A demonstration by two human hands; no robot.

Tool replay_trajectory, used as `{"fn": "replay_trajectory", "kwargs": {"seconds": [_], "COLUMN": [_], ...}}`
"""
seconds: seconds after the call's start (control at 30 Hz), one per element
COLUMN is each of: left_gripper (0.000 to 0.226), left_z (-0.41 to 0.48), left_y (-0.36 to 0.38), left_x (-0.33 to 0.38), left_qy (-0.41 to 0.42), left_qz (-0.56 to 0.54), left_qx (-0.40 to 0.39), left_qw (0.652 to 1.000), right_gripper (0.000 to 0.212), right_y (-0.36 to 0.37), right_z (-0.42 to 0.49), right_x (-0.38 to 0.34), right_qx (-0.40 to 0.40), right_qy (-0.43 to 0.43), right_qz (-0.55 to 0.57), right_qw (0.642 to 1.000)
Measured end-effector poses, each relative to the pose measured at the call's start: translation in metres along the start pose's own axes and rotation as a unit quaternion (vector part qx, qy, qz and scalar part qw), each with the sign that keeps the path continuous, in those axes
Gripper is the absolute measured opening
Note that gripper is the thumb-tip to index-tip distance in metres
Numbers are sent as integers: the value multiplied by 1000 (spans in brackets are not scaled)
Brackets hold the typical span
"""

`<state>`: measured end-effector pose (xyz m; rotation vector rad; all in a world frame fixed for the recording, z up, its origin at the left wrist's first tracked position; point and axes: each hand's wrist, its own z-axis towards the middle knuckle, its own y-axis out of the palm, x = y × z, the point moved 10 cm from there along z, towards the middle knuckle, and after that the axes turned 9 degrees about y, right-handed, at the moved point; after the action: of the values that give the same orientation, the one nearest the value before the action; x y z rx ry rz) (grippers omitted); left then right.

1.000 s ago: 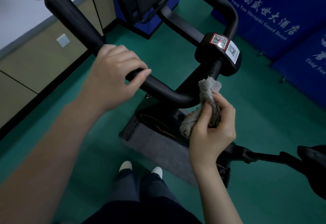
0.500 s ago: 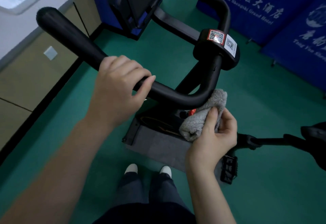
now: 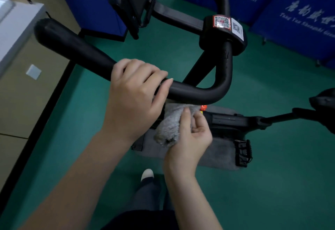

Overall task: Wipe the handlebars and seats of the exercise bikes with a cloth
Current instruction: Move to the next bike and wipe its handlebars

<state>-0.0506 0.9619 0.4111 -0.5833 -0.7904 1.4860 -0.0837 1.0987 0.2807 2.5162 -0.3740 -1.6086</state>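
Fingers [image 3: 145, 72] of the left hand [image 3: 134, 99] are curled over the top of the handlebar [image 3: 76, 52] and grip it midway along its left arm, just before the bend. The right hand [image 3: 192, 139] grips the cloth [image 3: 170, 128], with the thumb pressed against it and the other fingers curled behind. The cloth is grey and bunched. Its upper end touches the underside of the handlebar just right of the left hand, and its lower end hangs free.

Surroundings, largest first:
- The floor [image 3: 272, 184] is green.
- Blue banners [image 3: 299, 21] stand along its far right edge.
- A cabinet [image 3: 21, 102] runs along its left edge.
- A grey mat [image 3: 217, 157] lies on the floor under the bike.
- The seat [image 3: 324, 101] is partly in view at the right, well apart from both hands.
- A pedal [image 3: 243, 152] sits over the right end of the mat.
- A label [image 3: 222, 22] with a printed code is fixed to the centre of the handlebar.
- A red knob [image 3: 203, 108] sits just beside the cloth.
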Motion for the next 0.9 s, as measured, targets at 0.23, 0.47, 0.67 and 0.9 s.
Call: {"fn": "replay_trajectory", "kwargs": {"seconds": [0.23, 0.47, 0.67, 0.9], "left_gripper": [24, 24, 26, 27], "left_z": [-5, -7, -3, 5], "left_y": [-9, -9, -8, 12], "left_x": [-13, -15, -8, 23], "left_qy": [43, 45, 24, 25], "left_qz": [5, -3, 8, -38], "left_qx": [-20, -26, -9, -10], "left_qw": [999, 999, 1000, 999], "right_gripper": [44, 11, 8, 7], "right_y": [49, 0, 19, -34], "right_z": [-16, 4, -1, 22], "right_x": [12, 2, 7, -21], "right_qx": [-92, -4, -68, 65], "right_qy": [39, 41, 43, -8], "right_qz": [-8, 43, -18, 31], "right_qw": [995, 998, 997, 997]}}
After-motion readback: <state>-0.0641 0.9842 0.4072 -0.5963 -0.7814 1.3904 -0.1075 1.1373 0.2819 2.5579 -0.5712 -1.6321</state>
